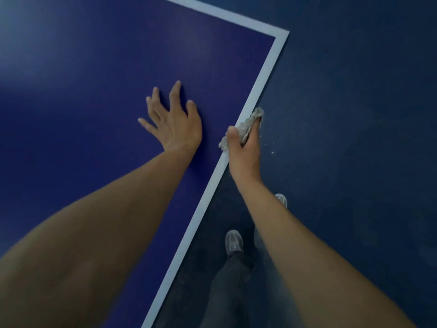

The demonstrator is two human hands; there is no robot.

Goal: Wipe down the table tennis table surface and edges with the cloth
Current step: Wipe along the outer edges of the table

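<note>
Looking straight down at the corner of a table tennis table (94, 67), dark blue top with a white line (264, 86) running along both edges and meeting at the corner up near the top right. The top looks matte, with a soft pale sheen of light across the upper left part.

Left hand (173, 121) is flat on the blue surface, fingers spread wide, holding nothing, just a bit in from the side edge. Right hand (244, 147) is right at that side edge, closed around a crumpled grey cloth (248, 125). The thumb sits on top over the white line and the fingers wrap down past the rim, so the cloth is pinched against the edge of the table, with a bit of it sticking out ahead of the hand toward the corner.

Floor (354, 138) is a dark navy, kind of speckled, with a few pale crumbs or flecks just beside the right hand. Down below you can see dark trousers (227, 292) and two grey shoes (234, 242) standing close alongside the table. The lighting is pretty dim overall.
</note>
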